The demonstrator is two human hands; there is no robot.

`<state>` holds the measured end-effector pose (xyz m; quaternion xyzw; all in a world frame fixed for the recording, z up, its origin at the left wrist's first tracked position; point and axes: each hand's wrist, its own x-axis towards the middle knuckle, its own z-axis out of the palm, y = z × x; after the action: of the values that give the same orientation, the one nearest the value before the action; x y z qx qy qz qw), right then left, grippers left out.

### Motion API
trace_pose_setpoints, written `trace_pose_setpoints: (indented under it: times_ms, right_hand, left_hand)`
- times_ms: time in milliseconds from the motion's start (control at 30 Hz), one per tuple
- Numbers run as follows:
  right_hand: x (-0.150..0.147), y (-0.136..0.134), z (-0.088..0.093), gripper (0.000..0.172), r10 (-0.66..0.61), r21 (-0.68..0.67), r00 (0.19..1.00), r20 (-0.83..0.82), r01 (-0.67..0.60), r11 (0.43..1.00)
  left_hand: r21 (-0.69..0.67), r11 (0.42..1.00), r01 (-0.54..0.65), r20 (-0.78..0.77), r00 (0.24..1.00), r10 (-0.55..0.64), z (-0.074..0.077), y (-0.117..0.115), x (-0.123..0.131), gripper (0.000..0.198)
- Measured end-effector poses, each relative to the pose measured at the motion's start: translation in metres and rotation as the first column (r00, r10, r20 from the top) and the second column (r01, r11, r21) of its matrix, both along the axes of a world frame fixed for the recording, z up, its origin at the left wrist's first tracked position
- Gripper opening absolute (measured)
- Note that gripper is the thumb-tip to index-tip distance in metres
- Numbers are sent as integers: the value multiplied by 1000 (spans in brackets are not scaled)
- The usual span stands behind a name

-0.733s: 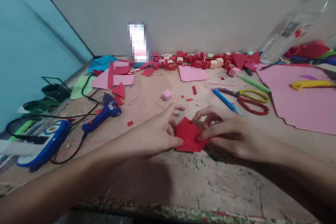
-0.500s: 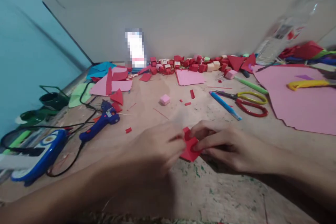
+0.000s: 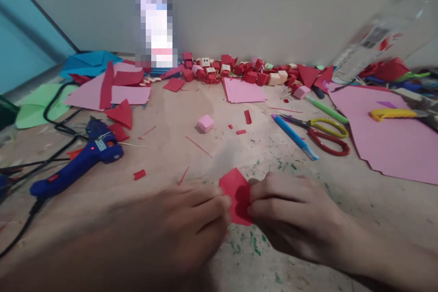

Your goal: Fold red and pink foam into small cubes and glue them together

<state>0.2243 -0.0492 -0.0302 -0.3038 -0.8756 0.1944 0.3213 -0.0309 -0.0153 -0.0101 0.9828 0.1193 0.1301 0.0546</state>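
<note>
Between my hands, low in the middle of the head view, is a small piece of red paper (image 3: 237, 191) with angled edges. My left hand (image 3: 195, 223), smeared a little by motion, pinches its left side. The fingers of my right hand (image 3: 290, 214) close on its right edge, and their tips are partly hidden. Beyond them lies a small pink paper cube (image 3: 205, 123). Red paper scraps (image 3: 248, 117) lie near the cube, and another red scrap (image 3: 139, 174) is to the left of my hands.
A blue glue gun (image 3: 77, 159) with its cord lies left. Scissors (image 3: 328, 134) and a blue pen (image 3: 294, 138) lie right, beside pink sheets (image 3: 404, 146) and a yellow-handled cutter (image 3: 393, 114). Paper cubes (image 3: 251, 76) line the wall, with a phone (image 3: 159, 32) and a tilted bottle (image 3: 369, 41).
My view has shifted closer. The red paper now shows a pointed top edge, where earlier a small flap stood up, and both hands grip its opposite sides.
</note>
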Motion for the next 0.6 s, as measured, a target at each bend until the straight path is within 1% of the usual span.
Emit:
trace_pose_setpoints:
  times_ms: [100, 233, 333, 433, 600]
  right_hand:
    - [1, 0, 1, 24, 3, 45, 996, 85, -7, 999]
    - [2, 0, 11, 27, 22, 5, 988, 155, -22, 1000]
    - [3, 0, 15, 24, 29, 34, 983, 184, -36, 999]
    - [2, -1, 15, 21, 7, 83, 982, 189, -24, 996]
    - [-2, -2, 13, 18, -22, 100, 977, 212, 0, 995]
  left_hand:
    - [-27, 998, 58, -9, 998, -58, 0, 1, -2, 29]
    - [-31, 998, 53, -17, 998, -53, 5, 3, -1, 24]
    - [-61, 997, 55, -49, 997, -58, 9, 4, 0, 23]
    - [-82, 995, 61, -70, 995, -67, 9, 4, -1, 22]
    - [-71, 996, 57, -74, 995, -62, 6, 3, -2, 18]
